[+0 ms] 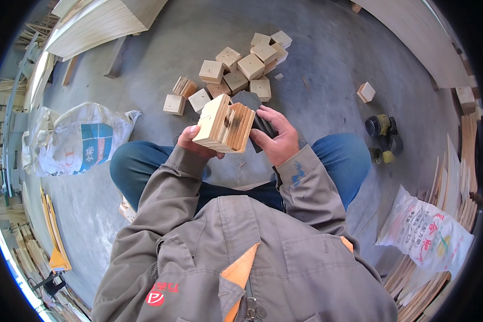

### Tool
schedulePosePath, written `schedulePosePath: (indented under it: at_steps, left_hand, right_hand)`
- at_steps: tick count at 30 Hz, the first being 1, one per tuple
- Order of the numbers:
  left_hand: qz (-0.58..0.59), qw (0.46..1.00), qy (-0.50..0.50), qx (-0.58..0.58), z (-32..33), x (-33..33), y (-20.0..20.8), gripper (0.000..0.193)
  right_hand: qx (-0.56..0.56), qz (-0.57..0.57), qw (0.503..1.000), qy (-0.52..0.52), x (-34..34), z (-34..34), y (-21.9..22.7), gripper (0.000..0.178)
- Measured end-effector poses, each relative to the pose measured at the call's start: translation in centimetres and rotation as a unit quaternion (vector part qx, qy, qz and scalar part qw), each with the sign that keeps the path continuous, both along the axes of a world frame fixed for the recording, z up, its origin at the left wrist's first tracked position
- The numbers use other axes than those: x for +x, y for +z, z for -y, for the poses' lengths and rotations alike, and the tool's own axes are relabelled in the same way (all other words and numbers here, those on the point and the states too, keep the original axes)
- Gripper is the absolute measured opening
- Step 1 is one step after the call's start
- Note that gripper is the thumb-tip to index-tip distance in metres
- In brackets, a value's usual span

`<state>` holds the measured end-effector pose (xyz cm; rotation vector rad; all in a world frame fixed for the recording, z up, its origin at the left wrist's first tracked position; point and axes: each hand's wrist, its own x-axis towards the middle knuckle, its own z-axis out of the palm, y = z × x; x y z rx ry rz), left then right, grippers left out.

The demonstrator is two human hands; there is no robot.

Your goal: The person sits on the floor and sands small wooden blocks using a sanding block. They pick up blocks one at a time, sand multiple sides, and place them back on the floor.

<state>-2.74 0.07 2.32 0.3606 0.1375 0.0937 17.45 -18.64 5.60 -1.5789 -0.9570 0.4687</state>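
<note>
**Seated worker, layered wood block in one hand, dark tool in the other**

Person sits low on the concrete floor (327, 59), knees apart in blue jeans, grey work jacket with orange trim. Seen from above the head.

Left hand (194, 141): closed on a plywood block (225, 125), gripping it from below and behind, fingers wrapped under the near edge. Block is held up in front of the chest, between the knees, tilted; its layered end grain faces right, with a dark smudge on that face.

Right hand (276, 137): closed around a dark flat object (260, 122), black or dark grey, which sits just beside the block's layered face, touching or nearly so; cannot tell which. What kind of tool it is cannot be made out either.

On the floor just beyond the hands: a loose pile of wood blocks (236, 72), a dozen or so, pale, some stacked on each other, some lying on their sides. One lone block (365, 92) lies well apart to the right.

Right of the right knee: a yellow-and-black power tool (383, 137) on the floor. Left of the left knee: a crumpled white woven sack (75, 139) with blue print. Another printed sack (426, 233) at lower right, leaning against stacked thin wood strips. Large plywood sheets (99, 21) stacked at upper left.
</note>
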Motion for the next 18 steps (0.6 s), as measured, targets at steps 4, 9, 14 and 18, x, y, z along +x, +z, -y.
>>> schedulePosePath:
  at_steps: [4,9,14,18]
  left_hand:
    - [-0.059,0.994,0.065,0.062,0.1,0.3,0.3,0.089]
    - [-0.029,0.992,0.121,0.007,-0.7,0.8,-0.7,0.076]
    - [-0.004,0.986,0.165,0.017,-1.3,0.3,-3.0,0.059]
    - [-0.025,0.984,0.172,-0.027,-1.1,0.4,-2.8,0.053]
  right_hand:
    - [0.023,-0.010,1.000,-0.009,0.2,0.0,1.5,0.054]
    - [0.027,-0.005,1.000,0.005,0.0,0.4,2.4,0.050]
    - [0.038,-0.019,0.999,0.006,-0.3,0.0,2.7,0.051]
    - [0.036,-0.009,0.999,0.012,-0.1,0.2,2.8,0.051]
